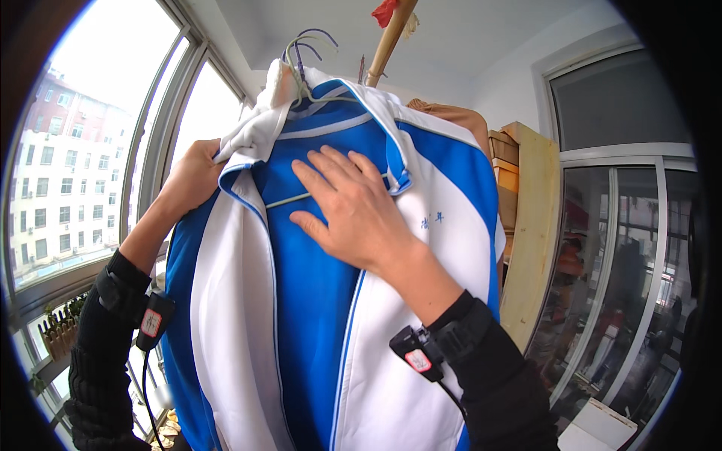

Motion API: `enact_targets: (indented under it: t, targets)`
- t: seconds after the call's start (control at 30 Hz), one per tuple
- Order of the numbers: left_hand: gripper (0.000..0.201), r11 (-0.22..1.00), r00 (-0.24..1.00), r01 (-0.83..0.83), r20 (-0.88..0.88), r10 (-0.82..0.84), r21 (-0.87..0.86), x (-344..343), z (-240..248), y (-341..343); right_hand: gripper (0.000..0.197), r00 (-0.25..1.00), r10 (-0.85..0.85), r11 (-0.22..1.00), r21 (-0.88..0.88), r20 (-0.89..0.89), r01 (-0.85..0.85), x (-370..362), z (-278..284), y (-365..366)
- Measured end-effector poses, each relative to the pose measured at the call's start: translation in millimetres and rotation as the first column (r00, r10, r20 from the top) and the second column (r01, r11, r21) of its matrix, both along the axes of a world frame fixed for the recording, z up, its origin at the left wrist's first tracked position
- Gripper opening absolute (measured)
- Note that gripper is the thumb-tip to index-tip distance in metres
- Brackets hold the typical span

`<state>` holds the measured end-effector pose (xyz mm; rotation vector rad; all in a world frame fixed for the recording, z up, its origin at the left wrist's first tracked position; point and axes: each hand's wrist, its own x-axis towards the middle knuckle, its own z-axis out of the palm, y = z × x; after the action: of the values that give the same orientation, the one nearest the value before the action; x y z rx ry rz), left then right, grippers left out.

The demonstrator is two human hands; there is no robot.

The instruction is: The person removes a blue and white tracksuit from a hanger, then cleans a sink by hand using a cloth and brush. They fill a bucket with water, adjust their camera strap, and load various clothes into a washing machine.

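Note:
A blue and white zip jacket (pixel 226 301) hangs unzipped in front of me, its blue inside showing between the white front panels. A pale green hanger (pixel 289 200) sits inside it, its bar crossing below the collar. My left hand (pixel 194 177) is closed on the jacket's shoulder by the collar, its fingertips partly hidden by the cloth. My right hand (pixel 353 203) is open, fingers stretched, over the blue inside between the collar's two edges. It covers part of the hanger bar; whether the palm presses the cloth cannot be told.
Above the collar, several hanger hooks (pixel 308 46) cluster, one of them purple. A bamboo pole (pixel 391 41) with red cloth (pixel 384 13) runs overhead. Brown cloth (pixel 451 116) and a wooden shelf (pixel 530 225) stand behind. Windows (pixel 143 113) line the left; glass doors (pixel 632 225) the right.

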<state>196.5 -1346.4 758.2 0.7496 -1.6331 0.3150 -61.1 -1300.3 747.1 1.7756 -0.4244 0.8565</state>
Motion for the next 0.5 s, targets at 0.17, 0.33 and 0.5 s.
enact_targets:
  t: [0.17, 0.33, 0.5]
  targets:
    - [0.037, 0.991, 0.986, 0.131, -0.106, -0.127, 0.033, -16.8, 75.4, -44.6, 0.051, 0.965, -0.263, 0.960, -0.093, 0.007, 0.263, -10.4, 83.0, -23.5]
    - [0.039, 0.989, 0.990, 0.136, -0.039, -0.134, 0.051, -59.0, 174.2, -69.5, 0.044, 0.856, -0.495, 0.861, -0.050, 0.148, 0.507, -44.6, 153.9, -21.8]
    - [0.047, 0.999, 0.991, 0.050, 0.128, -0.049, -0.003, -110.8, 185.7, -88.6, 0.048, 0.753, -0.633, 0.774, 0.171, 0.182, 0.609, -84.0, 128.7, -21.0]
